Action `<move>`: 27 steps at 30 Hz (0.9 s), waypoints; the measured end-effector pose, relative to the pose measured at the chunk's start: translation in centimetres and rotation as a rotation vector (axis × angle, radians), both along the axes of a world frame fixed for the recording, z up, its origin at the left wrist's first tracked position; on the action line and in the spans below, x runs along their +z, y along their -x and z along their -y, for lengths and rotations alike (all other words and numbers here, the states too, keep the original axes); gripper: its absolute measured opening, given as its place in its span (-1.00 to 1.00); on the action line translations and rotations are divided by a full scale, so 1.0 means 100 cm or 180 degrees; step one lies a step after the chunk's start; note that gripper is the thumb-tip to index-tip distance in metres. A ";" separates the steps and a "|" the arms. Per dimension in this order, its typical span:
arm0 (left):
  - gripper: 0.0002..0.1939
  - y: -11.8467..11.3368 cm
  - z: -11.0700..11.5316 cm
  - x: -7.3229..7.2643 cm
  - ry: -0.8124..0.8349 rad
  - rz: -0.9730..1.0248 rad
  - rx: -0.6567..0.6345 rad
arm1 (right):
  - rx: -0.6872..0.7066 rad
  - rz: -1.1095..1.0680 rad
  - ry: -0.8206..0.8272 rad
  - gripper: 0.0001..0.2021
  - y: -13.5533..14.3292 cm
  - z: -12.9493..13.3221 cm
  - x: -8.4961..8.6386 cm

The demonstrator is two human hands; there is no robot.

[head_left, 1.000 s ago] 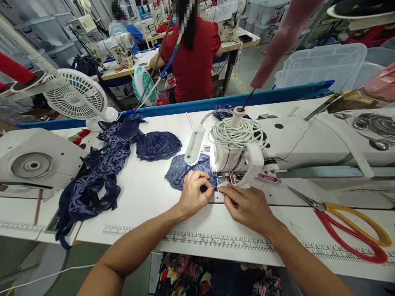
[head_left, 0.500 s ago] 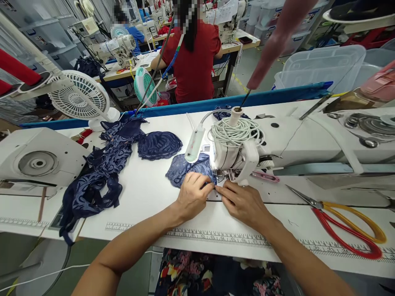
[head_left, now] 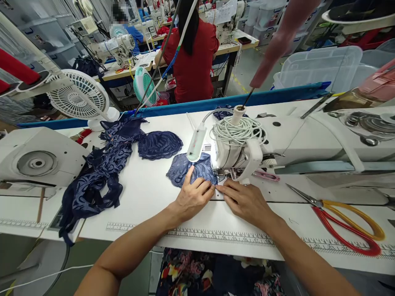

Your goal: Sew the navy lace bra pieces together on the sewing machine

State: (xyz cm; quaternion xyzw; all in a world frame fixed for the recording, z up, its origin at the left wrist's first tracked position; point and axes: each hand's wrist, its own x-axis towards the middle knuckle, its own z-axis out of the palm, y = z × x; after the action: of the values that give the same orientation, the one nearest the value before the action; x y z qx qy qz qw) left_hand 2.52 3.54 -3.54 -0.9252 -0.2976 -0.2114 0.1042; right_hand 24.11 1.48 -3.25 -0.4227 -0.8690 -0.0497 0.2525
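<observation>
Pressing the blue-grey lace fabric piece (head_left: pixel 191 170) flat on the white tabletop (head_left: pixel 148 193), the left hand (head_left: pixel 193 195) spreads its fingers, forefinger outstretched, steadying it beside the white sewing machine (head_left: pixel 247 148). The right hand (head_left: pixel 245 199) seems to pinch the lace edge near the needle; its grip is partly hidden.

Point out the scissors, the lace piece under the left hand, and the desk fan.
scissors (head_left: pixel 345 218), head view, on the red and yellow handles.
lace piece (head_left: pixel 180 168), head view, on its bare left part.
desk fan (head_left: pixel 77 95), head view, on the grille's middle.
</observation>
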 end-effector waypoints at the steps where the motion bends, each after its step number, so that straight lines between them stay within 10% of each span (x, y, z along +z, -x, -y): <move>1: -0.75 0.001 0.000 0.000 0.0040 0.0070 0.0011 | 0.0008 0.0052 -0.0024 -0.73 0.002 0.000 0.001; 27: -0.73 0.006 -0.003 -0.002 0.0244 0.0215 -0.0120 | -0.0068 0.0131 0.0186 -0.69 0.005 0.009 0.004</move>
State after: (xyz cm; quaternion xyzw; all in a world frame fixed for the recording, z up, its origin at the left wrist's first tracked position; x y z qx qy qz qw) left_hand 1.87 3.85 -3.74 -0.9262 -0.2914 -0.2328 0.0546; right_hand 23.66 0.57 -2.86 -0.4381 -0.8705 -0.0357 0.2215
